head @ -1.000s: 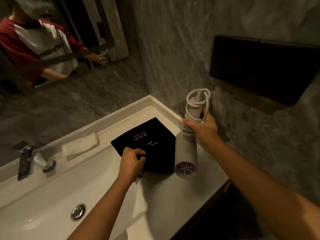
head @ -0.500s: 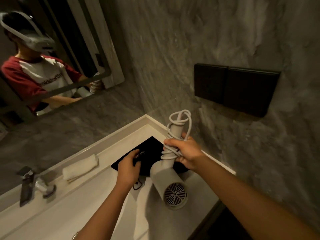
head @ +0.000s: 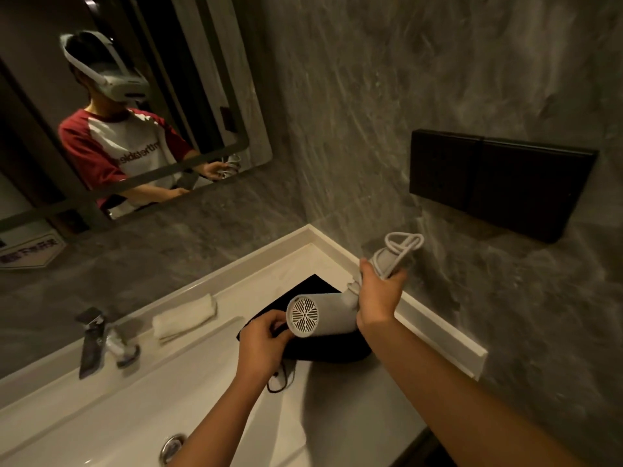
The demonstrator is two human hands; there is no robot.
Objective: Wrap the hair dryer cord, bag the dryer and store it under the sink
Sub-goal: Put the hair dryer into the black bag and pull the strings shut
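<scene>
Bagging underway: right hand (head: 377, 299) grips the dryer (head: 323, 315) over the bag (head: 323, 348), whose mouth the left hand (head: 266, 345) pinches and must open.

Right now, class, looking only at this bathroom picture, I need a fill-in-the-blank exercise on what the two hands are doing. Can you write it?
1. The right hand grips the hair dryer by its ____.
2. The white cord is coiled around the dryer's ____.
3. The left hand pinches the edge of the black ____.
4. A folded white towel lies between the bag and the ____.

Missing words: handle; handle; bag; faucet
</scene>
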